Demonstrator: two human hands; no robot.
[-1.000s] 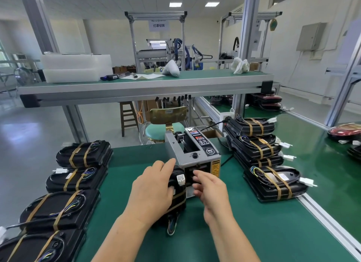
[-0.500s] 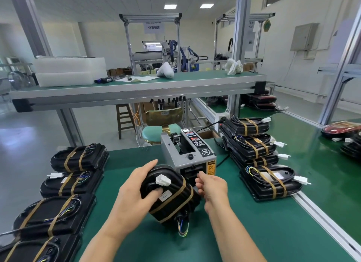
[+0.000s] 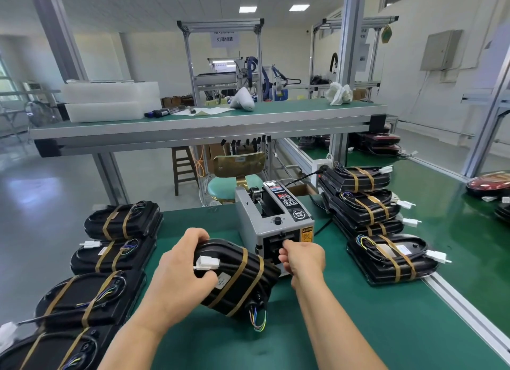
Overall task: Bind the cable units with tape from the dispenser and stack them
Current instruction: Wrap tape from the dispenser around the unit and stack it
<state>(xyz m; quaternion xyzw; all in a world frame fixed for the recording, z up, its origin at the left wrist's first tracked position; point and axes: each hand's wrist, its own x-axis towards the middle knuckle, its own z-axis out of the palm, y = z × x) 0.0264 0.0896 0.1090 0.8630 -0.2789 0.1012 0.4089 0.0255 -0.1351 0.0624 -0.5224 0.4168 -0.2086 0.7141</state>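
Cable unit [image 3: 237, 281], black and already wearing two brown tape bands, is tilted in the left hand [image 3: 179, 281], its lower edge near or on the green bench [image 3: 345, 328]; contact there is hard to make out. The left hand's palm hides much of the unit's near side, fingers curled over the top edge and thumb pressed just below a white connector [image 3: 207, 262]. Coloured wire ends [image 3: 258, 321] hang from the unit's lower corner, toward the wrist side. The right hand [image 3: 303, 259] is just right of the unit, fingers closed in a pinch at the dispenser [image 3: 273, 220] mouth; the tape itself is too small to see, so what the fingertips hold cannot be told. The dispenser stands directly beyond both hands, its front partly covered by the unit and the right hand. Left of the left hand lies a row of taped units [image 3: 110, 255], the nearest ones cut off by the frame edge. Right of the right hand is a stack of units [image 3: 364, 204], with one more unit [image 3: 392, 259] lying flat in front of it. Beyond the dispenser, a raised shelf [image 3: 209, 126] crosses the view.
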